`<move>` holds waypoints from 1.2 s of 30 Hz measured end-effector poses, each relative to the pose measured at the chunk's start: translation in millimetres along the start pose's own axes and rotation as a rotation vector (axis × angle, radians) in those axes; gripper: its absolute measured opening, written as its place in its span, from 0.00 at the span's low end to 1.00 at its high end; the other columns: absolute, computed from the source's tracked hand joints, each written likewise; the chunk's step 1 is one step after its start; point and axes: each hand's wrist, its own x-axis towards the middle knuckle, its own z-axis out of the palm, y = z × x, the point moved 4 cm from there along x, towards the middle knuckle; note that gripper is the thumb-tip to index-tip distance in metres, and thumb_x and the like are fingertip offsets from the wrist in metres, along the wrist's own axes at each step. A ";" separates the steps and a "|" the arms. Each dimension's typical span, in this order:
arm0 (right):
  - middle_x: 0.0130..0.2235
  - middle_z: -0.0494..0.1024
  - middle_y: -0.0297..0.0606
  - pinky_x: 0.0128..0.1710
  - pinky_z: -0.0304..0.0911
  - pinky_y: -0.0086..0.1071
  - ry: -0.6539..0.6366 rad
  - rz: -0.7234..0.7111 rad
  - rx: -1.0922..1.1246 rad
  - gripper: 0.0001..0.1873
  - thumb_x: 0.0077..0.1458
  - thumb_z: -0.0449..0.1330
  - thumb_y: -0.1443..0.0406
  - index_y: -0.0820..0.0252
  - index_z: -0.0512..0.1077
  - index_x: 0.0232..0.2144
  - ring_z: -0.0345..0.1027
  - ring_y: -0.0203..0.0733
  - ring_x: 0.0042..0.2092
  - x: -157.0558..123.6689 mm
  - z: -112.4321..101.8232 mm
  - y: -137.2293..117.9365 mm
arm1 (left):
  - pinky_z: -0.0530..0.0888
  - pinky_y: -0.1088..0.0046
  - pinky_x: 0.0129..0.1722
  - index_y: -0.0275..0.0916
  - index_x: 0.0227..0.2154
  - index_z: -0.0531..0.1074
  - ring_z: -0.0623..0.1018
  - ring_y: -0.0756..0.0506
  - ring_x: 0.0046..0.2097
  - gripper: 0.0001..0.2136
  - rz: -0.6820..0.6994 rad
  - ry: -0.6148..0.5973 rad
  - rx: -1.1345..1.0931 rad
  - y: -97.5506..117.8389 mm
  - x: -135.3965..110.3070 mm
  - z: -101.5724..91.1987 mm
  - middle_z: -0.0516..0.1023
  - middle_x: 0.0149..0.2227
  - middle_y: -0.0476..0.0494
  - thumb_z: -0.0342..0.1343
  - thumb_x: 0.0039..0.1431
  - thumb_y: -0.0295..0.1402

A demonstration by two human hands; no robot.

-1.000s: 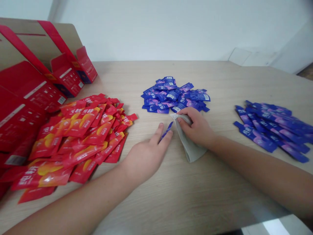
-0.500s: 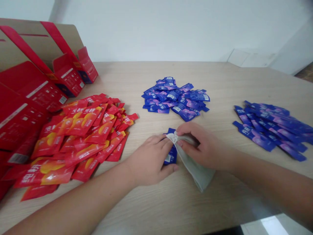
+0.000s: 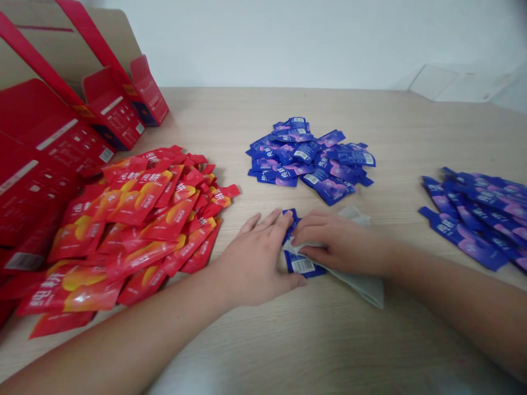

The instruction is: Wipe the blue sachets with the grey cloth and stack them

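Head view: two bare hands work over one small blue packet [image 3: 302, 267] lying flat on a pale wood table [image 3: 395, 123]. Taking the packet as the clock's centre, with 12 pointing away from the person, its long axis runs roughly from 12 to 5, narrow neck at the far end. The left hand [image 3: 257, 260] is at 9, open and palm down, its fingertips on the packet's left edge and its thumb by the near edge. The right hand [image 3: 337, 241] is at 3, curled around a pale cloth [image 3: 364, 288] whose tip lies across the packet's middle. Both hands are equally close; together with the cloth, they hide much of the packet.

At 12, near but apart, sits a blue pile [image 3: 304, 153] of similar packets. Another blue heap [image 3: 477, 219] lies well off near 3. A red pile [image 3: 140, 219] fills 9, beyond the left hand, with red boxes [image 3: 119, 118] at 10.
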 end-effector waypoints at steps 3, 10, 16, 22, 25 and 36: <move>0.48 0.83 0.42 0.56 0.70 0.48 0.101 0.052 -0.062 0.08 0.70 0.61 0.65 0.55 0.79 0.48 0.76 0.49 0.51 2.0 -2.7 20.6 | 0.50 0.46 0.77 0.34 0.77 0.47 0.58 0.32 0.78 0.55 -0.002 -0.016 -0.005 -0.2 1.2 -0.2 0.58 0.76 0.27 0.67 0.57 0.58; 0.50 0.82 0.48 0.56 0.72 0.52 0.344 0.198 -0.235 0.11 0.71 0.60 0.61 0.59 0.78 0.50 0.76 0.55 0.54 -8.5 -9.1 44.6 | 0.43 0.48 0.79 0.35 0.74 0.52 0.66 0.36 0.74 0.46 0.062 0.006 -0.037 1.3 -3.6 -2.4 0.64 0.74 0.29 0.65 0.59 0.47; 0.50 0.83 0.43 0.55 0.73 0.46 0.270 0.127 -0.156 0.09 0.72 0.60 0.63 0.56 0.76 0.51 0.76 0.49 0.53 -15.4 -10.7 11.2 | 0.46 0.46 0.78 0.36 0.72 0.53 0.69 0.35 0.73 0.45 0.137 0.034 -0.061 -0.3 -5.3 -3.6 0.66 0.73 0.29 0.67 0.56 0.43; 0.51 0.82 0.43 0.58 0.70 0.47 0.064 0.032 -0.057 0.07 0.71 0.59 0.66 0.57 0.76 0.48 0.75 0.49 0.55 -11.9 3.9 -11.3 | 0.47 0.42 0.78 0.37 0.72 0.53 0.69 0.32 0.73 0.52 0.151 0.023 -0.057 -2.6 -3.5 0.4 0.67 0.72 0.27 0.72 0.55 0.55; 0.51 0.81 0.45 0.59 0.69 0.48 0.058 0.035 -0.048 0.07 0.71 0.59 0.66 0.58 0.76 0.48 0.74 0.50 0.55 -9.9 8.1 -9.3 | 0.50 0.41 0.77 0.36 0.72 0.54 0.68 0.31 0.73 0.52 0.165 0.029 -0.036 -2.2 -2.6 0.2 0.67 0.72 0.26 0.73 0.54 0.57; 0.54 0.76 0.46 0.60 0.68 0.47 -0.040 0.044 0.030 0.12 0.72 0.58 0.65 0.56 0.78 0.53 0.70 0.50 0.57 -13.6 2.7 -18.6 | 0.64 0.40 0.72 0.30 0.72 0.57 0.65 0.24 0.72 0.55 0.137 0.097 0.022 -2.6 -3.0 -0.6 0.64 0.71 0.19 0.72 0.51 0.59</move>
